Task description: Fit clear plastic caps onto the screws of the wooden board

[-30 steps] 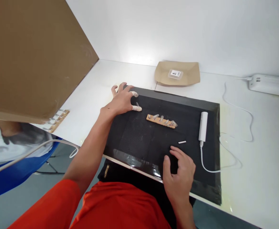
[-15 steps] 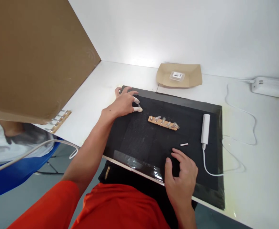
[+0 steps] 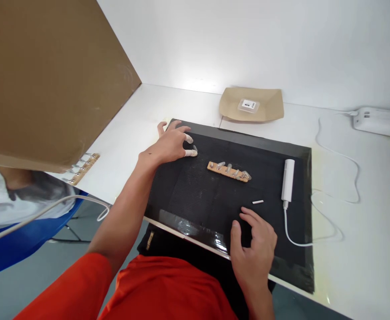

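Observation:
My left hand (image 3: 171, 144) reaches over the far left corner of the black mat (image 3: 195, 195). White cots cover its thumb and forefinger, which pinch a small clear piece (image 3: 195, 148). To its right on the mat lies a short wooden strip (image 3: 228, 171) with several small clear and metal pieces standing on it. My right hand (image 3: 253, 246) rests on the mat's near edge with its fingers loosely apart and nothing in them. A small white stick (image 3: 257, 202) lies just beyond its fingertips.
A white stick-shaped device (image 3: 287, 180) with a cable lies on the mat's right side. A brown paper tray (image 3: 271, 106) holding a small packet (image 3: 248, 105) stands behind. A power strip (image 3: 381, 120) sits far right, a cardboard panel (image 3: 48, 75) left. A second wooden strip (image 3: 83, 169) and another person's arm (image 3: 11, 180) are beneath the panel.
My left thumb and forefinger have drawn together around the small clear piece. My right hand has hardly moved. The view shifted slightly.

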